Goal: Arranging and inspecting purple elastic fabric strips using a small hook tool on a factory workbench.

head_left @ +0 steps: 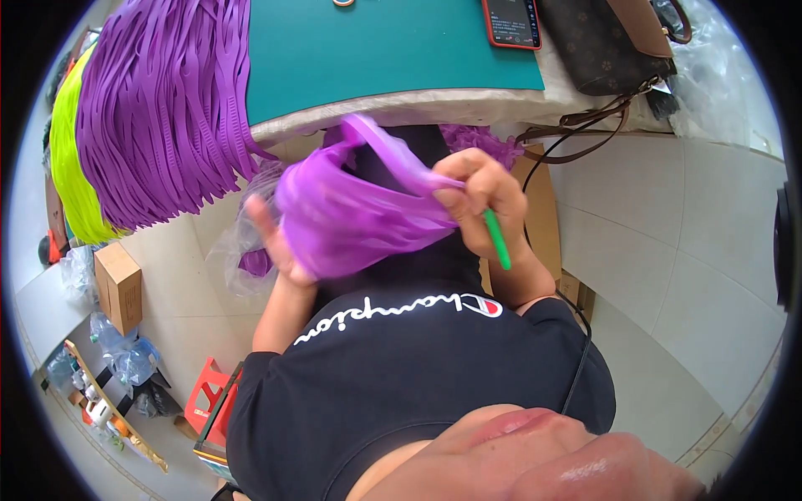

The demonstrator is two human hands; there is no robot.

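A bundle of thin purple rubber-like straps (359,217) is up in front of my lap, blurred by motion. My left hand (288,250) bears its left side; one digit sticks up apart, and the other fingers are hidden behind the straps. At the bundle's right, my right hand (486,196) pinches a strap between thumb and fingers. A slim green stick-like tool (497,240) pokes out below that same hand; its other end is hidden. More purple straps (167,100) hang in a thick row over the table edge, with yellow-green straps (71,159) beside them.
A green mat (376,50) covers the table ahead. A phone (512,21) and a brown handbag (606,46) lie at the far right. Below left are a cardboard box (119,288), plastic bags (129,355) and a red stool (213,397). A black cable (576,367) runs down my right side.
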